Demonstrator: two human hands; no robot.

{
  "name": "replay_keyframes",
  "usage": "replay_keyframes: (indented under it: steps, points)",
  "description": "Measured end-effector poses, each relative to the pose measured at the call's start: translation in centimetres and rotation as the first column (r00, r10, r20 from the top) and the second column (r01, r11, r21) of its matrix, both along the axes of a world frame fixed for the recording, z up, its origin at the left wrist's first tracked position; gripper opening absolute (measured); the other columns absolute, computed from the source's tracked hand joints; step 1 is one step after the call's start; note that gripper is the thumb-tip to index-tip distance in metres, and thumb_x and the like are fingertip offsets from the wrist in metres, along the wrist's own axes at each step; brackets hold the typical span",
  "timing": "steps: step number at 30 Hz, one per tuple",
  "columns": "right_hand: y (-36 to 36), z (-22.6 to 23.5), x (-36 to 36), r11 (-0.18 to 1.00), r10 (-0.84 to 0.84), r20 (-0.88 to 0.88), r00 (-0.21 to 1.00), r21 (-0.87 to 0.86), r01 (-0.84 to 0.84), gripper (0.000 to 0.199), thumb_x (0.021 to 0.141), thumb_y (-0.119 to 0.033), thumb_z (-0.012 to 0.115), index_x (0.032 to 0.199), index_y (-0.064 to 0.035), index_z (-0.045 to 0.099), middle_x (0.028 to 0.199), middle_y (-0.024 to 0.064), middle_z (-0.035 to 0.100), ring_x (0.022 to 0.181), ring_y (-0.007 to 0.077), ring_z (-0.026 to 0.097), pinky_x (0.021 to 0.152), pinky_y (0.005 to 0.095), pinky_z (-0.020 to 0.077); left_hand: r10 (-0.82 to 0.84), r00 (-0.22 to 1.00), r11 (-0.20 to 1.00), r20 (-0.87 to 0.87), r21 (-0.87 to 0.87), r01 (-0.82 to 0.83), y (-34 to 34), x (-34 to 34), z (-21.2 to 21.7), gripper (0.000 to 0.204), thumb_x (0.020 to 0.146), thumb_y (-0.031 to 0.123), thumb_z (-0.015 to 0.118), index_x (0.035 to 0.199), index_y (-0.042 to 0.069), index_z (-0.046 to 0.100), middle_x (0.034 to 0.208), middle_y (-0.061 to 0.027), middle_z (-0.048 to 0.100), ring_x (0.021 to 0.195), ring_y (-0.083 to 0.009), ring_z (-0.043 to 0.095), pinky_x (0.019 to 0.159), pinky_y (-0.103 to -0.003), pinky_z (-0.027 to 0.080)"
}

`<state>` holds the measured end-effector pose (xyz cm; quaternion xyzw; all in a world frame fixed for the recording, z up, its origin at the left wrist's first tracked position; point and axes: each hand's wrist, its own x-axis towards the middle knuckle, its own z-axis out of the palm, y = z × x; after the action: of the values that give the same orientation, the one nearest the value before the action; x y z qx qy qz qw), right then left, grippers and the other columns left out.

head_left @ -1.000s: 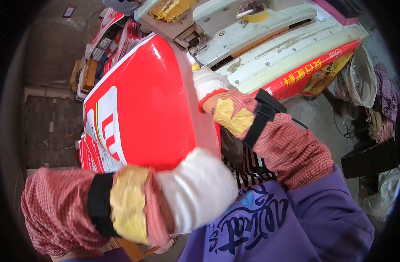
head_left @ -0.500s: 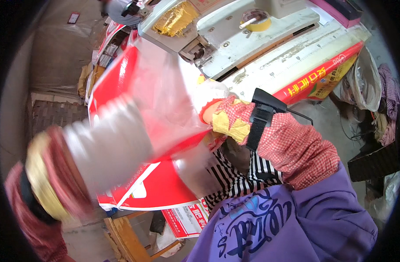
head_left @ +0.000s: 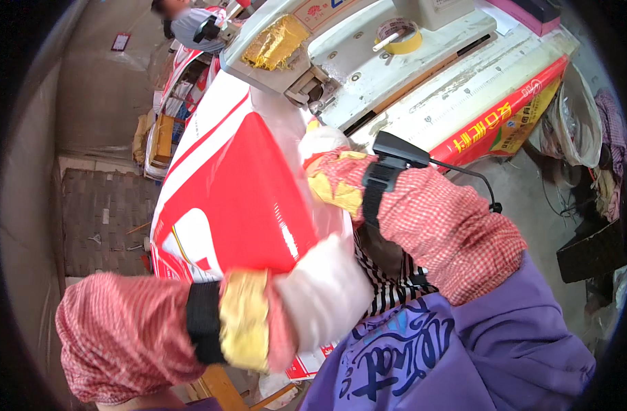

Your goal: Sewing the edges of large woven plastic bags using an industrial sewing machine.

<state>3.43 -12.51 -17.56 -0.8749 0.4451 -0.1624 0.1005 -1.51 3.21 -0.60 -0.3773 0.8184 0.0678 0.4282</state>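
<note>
At the near edge of the red-and-white sack [head_left: 255, 198] on the left, the left hand [head_left: 327, 291] is blurred, grip impossible to tell; farther, the right hand [head_left: 324, 144], grip likewise unclear, meets the sack's right edge near the grey machine [head_left: 264, 75].

Before you, the sack [head_left: 255, 205] extends forward to the machine [head_left: 389, 77], which stands ahead and to your right on the table [head_left: 457, 96]. Your right hand [head_left: 325, 144] lies at the sack's right side, just short of the machine; your left hand [head_left: 330, 291], blurred, appears to touch the sack's near edge. On the machine's bed rests a tape roll [head_left: 404, 48], with a box [head_left: 547, 26] farther right. A sheet [head_left: 505, 120] covers the table's near edge; right of it is a plastic bag [head_left: 582, 113]. Behind the sack, farther left, is another person [head_left: 194, 29].
</note>
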Motion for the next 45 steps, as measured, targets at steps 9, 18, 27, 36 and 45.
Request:
replay_keyframes:
  steps: [9, 18, 27, 36, 45]
  points:
    - [-1.6, -7.0, 4.2, 0.912, 0.256, 0.311, 0.915, 0.237, -0.336, 0.028, 0.076, -0.031, 0.063, 0.097, -0.0133, 0.065, 0.099, 0.0124, 0.062, 0.095, 0.0254, 0.058, 0.088, 0.044, 0.043, 0.023, 0.966, 0.996, 0.256, -0.094, 0.001, -13.4, 4.4, 7.1, 0.036, 0.069, 0.042, 0.066, 0.07, 0.007, 0.069, 0.069, -0.0094, 0.062, 0.087, -0.0278, 0.057, 0.081, -0.036, 0.043]
    - [-0.7, 0.5, 0.5, 0.891, 0.209, -0.035, 0.977, 0.419, -0.176, 0.022, 0.066, -0.026, 0.071, 0.086, -0.0176, 0.07, 0.088, 0.0027, 0.067, 0.082, 0.0224, 0.063, 0.069, 0.0441, 0.0506, -0.362, 0.926, 0.929, 0.105, 0.124, 0.349, -2.5, 2.5, 6.5, 0.02, 0.072, 0.018, 0.057, 0.076, -0.001, 0.062, 0.066, -0.0061, 0.055, 0.051, -0.0192, 0.048, 0.051, -0.037, 0.04]
    - [2.7, -2.9, -6.3, 0.981, 0.115, -0.392, 0.913, 0.19, -0.042, 0.04, 0.065, -0.028, 0.072, 0.099, -0.0092, 0.065, 0.095, 0.0036, 0.064, 0.083, 0.0185, 0.061, 0.073, 0.036, 0.0502, 0.072, 0.941, 0.997, -0.332, 0.028, -0.066, -4.0, -1.4, 0.7, 0.011, 0.068, 0.012, 0.057, 0.076, 0.004, 0.058, 0.062, -0.0112, 0.056, 0.061, -0.0279, 0.06, 0.053, -0.035, 0.049]
    - [0.3, 6.0, 2.3, 0.963, 0.187, -0.458, 0.869, 0.26, -0.07, 0.043, 0.059, -0.039, 0.075, 0.093, -0.0137, 0.065, 0.088, -0.0029, 0.064, 0.086, 0.0141, 0.06, 0.073, 0.0334, 0.0492, -0.421, 0.902, 0.861, -0.1, -0.356, 0.363, -13.0, 5.2, 7.0, 0.043, 0.057, 0.02, 0.071, 0.099, 0.012, 0.062, 0.097, -0.0109, 0.059, 0.102, -0.0305, 0.049, 0.088, -0.044, 0.039]
    - [3.4, -1.2, -1.6, 0.89, -0.388, 0.108, 0.915, 0.302, 0.342, 0.032, 0.082, -0.038, 0.052, 0.079, -0.0086, 0.066, 0.071, 0.0094, 0.064, 0.064, 0.0271, 0.063, 0.056, 0.0417, 0.0494, -0.332, 0.849, 0.942, -0.41, -0.094, 0.323, -1.4, 3.4, 4.5, 0.006, 0.065, 0.014, 0.06, 0.067, 0.009, 0.058, 0.063, -0.0059, 0.057, 0.052, -0.0219, 0.054, 0.046, -0.034, 0.043]
